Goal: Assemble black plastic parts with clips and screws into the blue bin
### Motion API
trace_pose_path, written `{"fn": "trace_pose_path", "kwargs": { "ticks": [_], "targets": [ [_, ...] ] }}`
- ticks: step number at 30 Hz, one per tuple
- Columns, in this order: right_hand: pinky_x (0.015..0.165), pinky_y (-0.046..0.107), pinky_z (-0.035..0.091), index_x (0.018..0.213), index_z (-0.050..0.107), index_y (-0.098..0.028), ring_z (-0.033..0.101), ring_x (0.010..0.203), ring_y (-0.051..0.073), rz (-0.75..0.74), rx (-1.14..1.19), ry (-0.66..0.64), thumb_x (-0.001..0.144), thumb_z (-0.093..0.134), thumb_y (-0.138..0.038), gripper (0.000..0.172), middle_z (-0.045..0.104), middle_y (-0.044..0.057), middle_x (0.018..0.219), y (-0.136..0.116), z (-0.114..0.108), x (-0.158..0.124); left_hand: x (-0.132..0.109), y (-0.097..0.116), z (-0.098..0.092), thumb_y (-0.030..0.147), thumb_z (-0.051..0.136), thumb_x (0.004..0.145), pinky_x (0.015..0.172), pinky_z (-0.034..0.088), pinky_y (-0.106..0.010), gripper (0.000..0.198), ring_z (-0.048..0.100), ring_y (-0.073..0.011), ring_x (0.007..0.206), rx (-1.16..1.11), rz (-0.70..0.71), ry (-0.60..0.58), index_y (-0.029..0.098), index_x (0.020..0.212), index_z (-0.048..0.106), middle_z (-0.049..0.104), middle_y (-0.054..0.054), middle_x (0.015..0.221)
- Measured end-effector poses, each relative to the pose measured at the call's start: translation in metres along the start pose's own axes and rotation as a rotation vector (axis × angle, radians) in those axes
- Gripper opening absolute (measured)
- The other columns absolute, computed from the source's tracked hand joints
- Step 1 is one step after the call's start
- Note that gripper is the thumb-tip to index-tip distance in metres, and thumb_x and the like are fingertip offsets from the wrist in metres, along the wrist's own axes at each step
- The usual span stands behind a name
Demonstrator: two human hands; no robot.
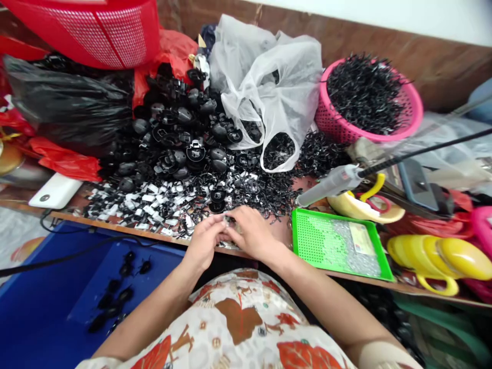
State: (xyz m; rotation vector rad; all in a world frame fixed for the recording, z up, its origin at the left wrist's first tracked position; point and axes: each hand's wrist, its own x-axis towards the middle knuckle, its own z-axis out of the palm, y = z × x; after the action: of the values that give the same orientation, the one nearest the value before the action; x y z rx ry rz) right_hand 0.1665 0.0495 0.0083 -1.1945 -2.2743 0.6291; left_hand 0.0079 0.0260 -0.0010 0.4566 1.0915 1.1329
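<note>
Both my hands meet at the table's front edge, fingertips together around something small. My left hand (207,237) pinches it from the left, and my right hand (249,230) curls over it from the right. The piece is mostly covered by fingers, so its kind does not show. Just beyond the fingers sits a black round plastic part (218,199). Small white and black pieces (154,202) lie spread to the left of my hands. Behind them rises a heap of black plastic parts (180,133) with rounded shells.
A blue bin (49,287) with several black parts stands below left. To the right are a green tray (313,248) of small clear pieces, a grey-handled tool (328,185) on a cord and a yellow cup (438,256). A pink basket (342,120) holds black strips behind.
</note>
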Motion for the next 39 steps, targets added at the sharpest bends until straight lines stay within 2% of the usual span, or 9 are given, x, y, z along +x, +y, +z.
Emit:
{"fn": "trace_pose_path", "kwargs": {
  "ticks": [4,10,14,19,25,30,34,36,39],
  "targets": [
    [0.083,0.033,0.051,0.113,0.066,-0.020,0.063,0.091,0.019,0.225,0.116,0.158,0.092,0.067,-0.037,0.027,0.066,0.007,0.103,-0.003,0.001,0.054,-0.002,0.012,-0.014,0.035,0.073,0.082,0.069,0.060,-0.028,0.043,0.072,-0.0162,0.079,-0.121,0.036,0.038,0.015,0.119,0.066,0.076,-0.007,0.097],
    [0.079,0.035,0.048,0.106,0.068,-0.019,0.059,0.082,0.019,0.290,0.011,0.097,0.087,0.070,-0.034,0.024,0.063,0.006,0.099,0.008,0.011,0.094,-0.006,0.006,-0.026,0.031,0.073,0.083,0.071,0.060,-0.028,0.038,0.073,-0.0165,0.079,-0.069,0.031,0.054,0.015,0.115,0.062,0.075,-0.007,0.093],
    [0.078,0.030,0.049,0.102,0.068,-0.020,0.059,0.083,0.016,0.163,0.204,0.218,0.084,0.074,-0.030,0.022,0.063,0.002,0.092,0.006,0.000,0.069,-0.009,0.005,-0.021,0.040,0.070,0.087,0.074,0.061,-0.030,0.043,0.074,-0.0166,0.084,-0.078,0.076,0.001,0.021,0.124,0.059,0.073,-0.007,0.106],
    [0.089,0.034,0.052,0.114,0.067,-0.023,0.064,0.100,0.018,0.021,0.309,0.085,0.090,0.071,-0.027,0.025,0.069,0.005,0.108,0.001,-0.015,0.006,-0.009,-0.002,-0.007,0.041,0.072,0.087,0.071,0.064,-0.029,0.042,0.069,-0.0134,0.084,-0.031,0.091,-0.106,0.023,0.124,0.065,0.067,-0.006,0.121],
    [0.099,0.042,0.051,0.121,0.067,-0.024,0.061,0.112,0.022,0.079,0.185,0.117,0.093,0.069,-0.030,0.029,0.064,0.009,0.116,0.015,-0.019,-0.038,-0.007,-0.023,0.007,0.038,0.077,0.083,0.066,0.066,-0.028,0.038,0.068,-0.0126,0.079,0.124,-0.023,-0.172,0.021,0.116,0.070,0.068,-0.004,0.110],
    [0.095,0.043,0.052,0.125,0.067,-0.028,0.060,0.106,0.023,0.102,0.163,0.062,0.092,0.071,-0.035,0.034,0.064,0.007,0.109,0.016,-0.023,-0.056,-0.012,-0.023,0.009,0.036,0.077,0.082,0.067,0.067,-0.032,0.037,0.070,-0.0168,0.083,0.208,-0.072,-0.273,0.020,0.114,0.071,0.071,-0.006,0.113],
    [0.089,0.041,0.055,0.135,0.062,-0.030,0.062,0.100,0.022,0.076,0.229,-0.023,0.094,0.069,-0.036,0.042,0.064,0.006,0.105,0.015,-0.016,-0.072,-0.019,-0.021,0.003,0.029,0.082,0.075,0.061,0.065,-0.033,0.034,0.069,-0.0174,0.076,0.278,-0.166,-0.352,0.017,0.104,0.068,0.071,-0.004,0.090],
    [0.092,0.039,0.055,0.136,0.061,-0.030,0.063,0.103,0.020,0.086,0.291,-0.023,0.094,0.068,-0.035,0.043,0.064,0.007,0.111,0.018,-0.014,-0.079,-0.020,-0.019,-0.002,0.028,0.082,0.073,0.058,0.064,-0.033,0.034,0.068,-0.0169,0.071,0.282,-0.190,-0.325,0.017,0.101,0.066,0.071,-0.003,0.085],
    [0.090,0.038,0.056,0.123,0.068,-0.023,0.065,0.100,0.019,0.195,0.266,0.104,0.097,0.063,-0.029,0.027,0.066,0.008,0.108,0.028,-0.014,-0.083,-0.019,-0.014,-0.011,0.028,0.082,0.073,0.055,0.062,-0.030,0.037,0.069,-0.0171,0.068,0.280,-0.134,-0.233,0.017,0.102,0.063,0.072,-0.003,0.084]
  ]
}}
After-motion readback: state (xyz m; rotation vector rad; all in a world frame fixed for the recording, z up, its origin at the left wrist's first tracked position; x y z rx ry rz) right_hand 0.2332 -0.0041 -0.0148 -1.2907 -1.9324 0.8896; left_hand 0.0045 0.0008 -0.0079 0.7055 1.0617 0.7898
